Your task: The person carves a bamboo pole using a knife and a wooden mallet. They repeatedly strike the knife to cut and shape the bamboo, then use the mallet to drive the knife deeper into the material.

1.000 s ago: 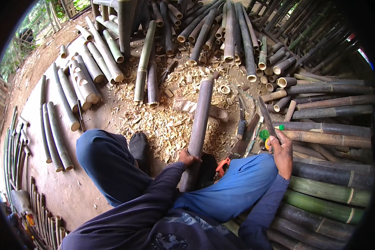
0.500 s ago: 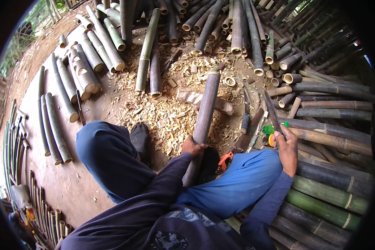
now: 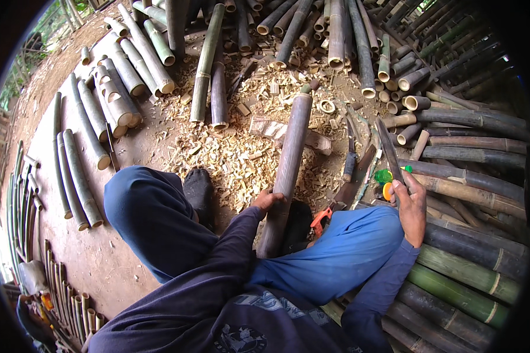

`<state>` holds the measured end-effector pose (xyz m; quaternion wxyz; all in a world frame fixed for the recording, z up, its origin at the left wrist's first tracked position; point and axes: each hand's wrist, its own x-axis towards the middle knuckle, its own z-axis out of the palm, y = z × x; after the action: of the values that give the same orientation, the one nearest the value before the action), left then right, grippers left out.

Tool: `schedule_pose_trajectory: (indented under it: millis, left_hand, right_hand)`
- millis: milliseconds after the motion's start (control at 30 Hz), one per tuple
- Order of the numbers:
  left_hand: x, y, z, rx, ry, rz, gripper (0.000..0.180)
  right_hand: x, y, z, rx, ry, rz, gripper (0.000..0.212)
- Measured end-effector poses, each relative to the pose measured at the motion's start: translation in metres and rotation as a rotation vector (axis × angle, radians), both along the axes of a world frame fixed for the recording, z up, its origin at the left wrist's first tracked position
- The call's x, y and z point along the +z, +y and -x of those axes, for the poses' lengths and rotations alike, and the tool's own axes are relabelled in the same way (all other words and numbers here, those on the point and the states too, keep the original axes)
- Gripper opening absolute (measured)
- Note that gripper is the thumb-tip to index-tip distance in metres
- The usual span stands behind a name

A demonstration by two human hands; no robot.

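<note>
A dark purplish-brown bamboo tube [image 3: 293,138] slants away from me between my legs, its far part resting across a rough wooden block [image 3: 265,128]. Near its lower end, my left hand [image 3: 268,200] grips it from the left side; the fingers beneath are partly hidden. Over my right knee, my right hand [image 3: 413,212] is closed around a large knife, its dark blade [image 3: 388,144] pointing up and away. The knife's handle is mostly hidden by the fingers. The blade is apart from the tube.
Wood chips [image 3: 218,153] cover the ground around the block. A second knife [image 3: 349,166], an orange-handled saw [image 3: 320,222] and a green plastic bottle [image 3: 384,176] lie by my right knee. Cut bamboo tubes [image 3: 121,109] lie at left; stacked bamboo poles [image 3: 471,288] crowd the right.
My left hand has shifted slightly on the bamboo tube, more to its left side. The knife stays raised in my right hand. The view has tilted a little.
</note>
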<state>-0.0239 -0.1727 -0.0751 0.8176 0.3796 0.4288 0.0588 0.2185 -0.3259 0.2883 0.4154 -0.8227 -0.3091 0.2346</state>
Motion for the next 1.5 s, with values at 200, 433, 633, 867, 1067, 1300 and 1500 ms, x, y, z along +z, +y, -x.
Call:
schedule_pose_trajectory:
  millis: [200, 433, 633, 867, 1067, 1300, 1500]
  left_hand:
    - [0.004, -0.002, 0.001, 0.034, -0.038, 0.05, 0.062]
    - [0.01, -0.003, 0.0, 0.034, -0.035, 0.084, 0.07]
    - [-0.003, 0.0, 0.001, 0.032, -0.011, 0.086, 0.078]
    - [-0.009, -0.008, -0.013, -0.028, 0.16, -0.291, 0.098]
    - [-0.006, -0.012, -0.014, 0.001, 0.209, -0.358, 0.107]
    - [0.033, -0.011, -0.019, -0.108, 0.41, -0.447, 0.101]
    - [0.027, 0.015, -0.033, -0.083, 0.441, -0.458, 0.095]
  right_hand:
    - [0.002, 0.001, 0.001, 0.002, -0.006, 0.01, 0.038]
    - [0.006, 0.002, 0.004, 0.017, -0.03, 0.026, 0.033]
    - [0.006, 0.004, 0.005, 0.025, -0.034, 0.029, 0.031]
    - [0.005, 0.001, 0.004, 0.003, -0.025, 0.026, 0.033]
    - [0.005, 0.002, 0.006, -0.009, -0.029, 0.013, 0.034]
    - [0.009, 0.007, 0.01, -0.015, -0.037, 0.055, 0.034]
    - [0.021, 0.012, 0.023, -0.066, 0.019, 0.046, 0.031]
